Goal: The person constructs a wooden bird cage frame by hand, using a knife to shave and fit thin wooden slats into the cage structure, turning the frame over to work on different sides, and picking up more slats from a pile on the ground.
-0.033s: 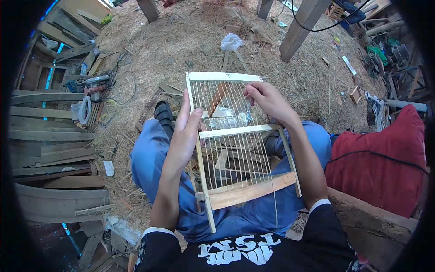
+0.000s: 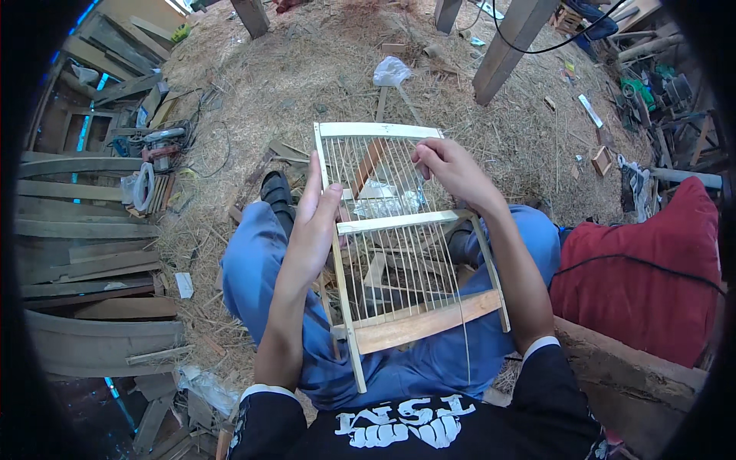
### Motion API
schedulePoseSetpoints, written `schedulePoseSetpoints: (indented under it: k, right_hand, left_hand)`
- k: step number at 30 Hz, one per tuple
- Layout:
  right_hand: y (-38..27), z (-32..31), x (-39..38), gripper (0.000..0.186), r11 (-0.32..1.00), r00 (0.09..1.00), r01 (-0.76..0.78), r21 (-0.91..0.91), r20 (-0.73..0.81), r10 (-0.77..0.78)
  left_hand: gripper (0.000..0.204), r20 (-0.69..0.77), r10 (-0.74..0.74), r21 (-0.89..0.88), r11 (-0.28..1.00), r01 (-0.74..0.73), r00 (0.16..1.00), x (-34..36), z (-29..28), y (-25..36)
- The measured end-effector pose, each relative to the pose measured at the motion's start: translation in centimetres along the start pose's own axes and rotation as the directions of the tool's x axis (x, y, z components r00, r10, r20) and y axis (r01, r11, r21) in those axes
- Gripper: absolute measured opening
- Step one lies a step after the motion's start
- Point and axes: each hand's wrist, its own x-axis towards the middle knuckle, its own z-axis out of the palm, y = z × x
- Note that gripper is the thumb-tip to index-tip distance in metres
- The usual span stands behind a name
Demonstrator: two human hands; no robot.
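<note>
The pale wooden frame [image 2: 402,223] is tilted over the person's lap, between the knees, its far end raised toward the floor beyond. The left hand [image 2: 310,226] holds its left post [image 2: 342,285], thumb on the front and fingers around the outer side. The right hand [image 2: 456,169] curls in at the right of the upper panel, just below the top rail [image 2: 379,130]; whether its fingertips are closed on a strand I cannot tell.

For steady work here, the left hand's grip seems best firm but not squeezing, since such slim posts may flex. The right hand would do well to work with its fingertips alone, handling one strand [image 2: 415,270] at a time, as the strands run close together and could easily snag. An even, gentle pull is probably safer than a jerk, which might snap a strand or bow the rails. The loose end [image 2: 465,345] hangs over the lower rail [image 2: 429,323] toward the trousers [image 2: 249,257]; it is worth leaving free of knees and forearm, so that it does not catch or kink.
</note>
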Motion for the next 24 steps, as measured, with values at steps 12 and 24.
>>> schedulePoseSetpoints:
  k: [12,24]
  right_hand:
    - [-1.2,-0.8,-1.8,0.033,0.993,1.0,0.026,-0.115,-0.006,-0.027]
    - [-0.8,0.5,-2.4,0.034,0.975,0.999,0.04,-0.219,-0.026,-0.047]
  left_hand:
    - [0.065,-0.074,-0.031,-0.055,0.998,0.027,0.997,-0.4,0.5,1.0]
    - [0.065,-0.129,-0.013,-0.025,1.0,0.01,0.992,0.0,0.5,0.6]
